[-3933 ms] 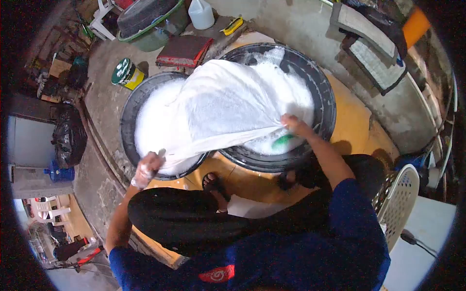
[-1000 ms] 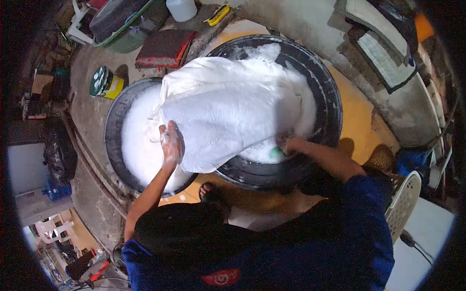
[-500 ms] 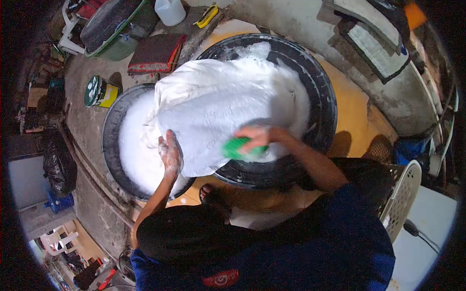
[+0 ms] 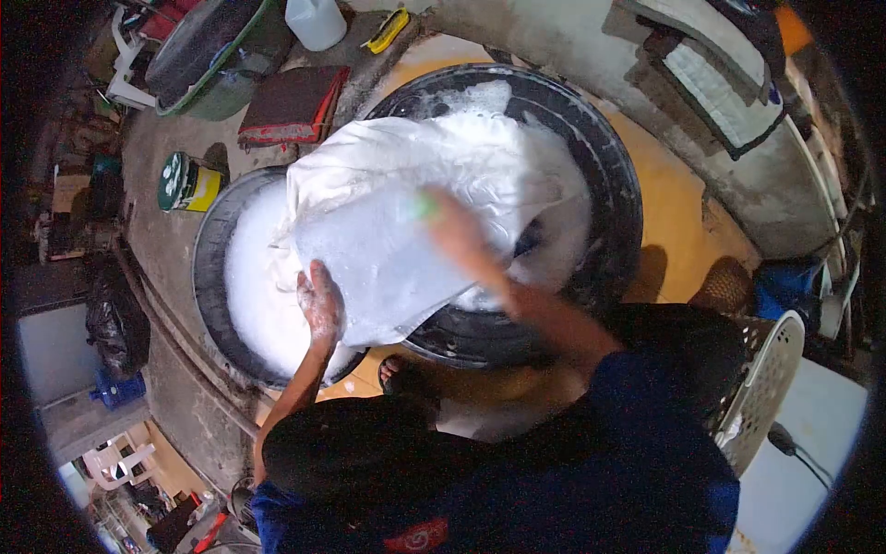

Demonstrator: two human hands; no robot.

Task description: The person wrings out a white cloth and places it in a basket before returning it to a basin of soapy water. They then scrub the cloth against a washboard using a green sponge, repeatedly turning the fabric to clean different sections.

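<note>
White soapy cloth (image 4: 369, 249) lies stretched across two dark round tubs, the larger tub (image 4: 620, 185) on the right and the smaller tub (image 4: 210, 268) on the left. My left hand (image 4: 320, 303), wet with suds, grips the cloth's near left edge. Over the middle of the cloth, my right hand (image 4: 452, 226) is blurred by motion, its fingers around a green brush (image 4: 425, 204) that is mostly hidden. White foam (image 4: 249, 254) fills the smaller tub beside the cloth.
A green-lidded bucket (image 4: 189, 182), a folded dark mat (image 4: 293, 104), a white jug (image 4: 317, 23) and a yellow brush (image 4: 388, 30) stand or lie beyond the tubs. At the right is a perforated white basket (image 4: 761, 392). My foot (image 4: 389, 371) is near the tubs.
My right hand and the green brush have moved away from my body and slightly left, up the cloth. The cloth's right part has shifted, showing dark water. My left hand stays nearly in place.
</note>
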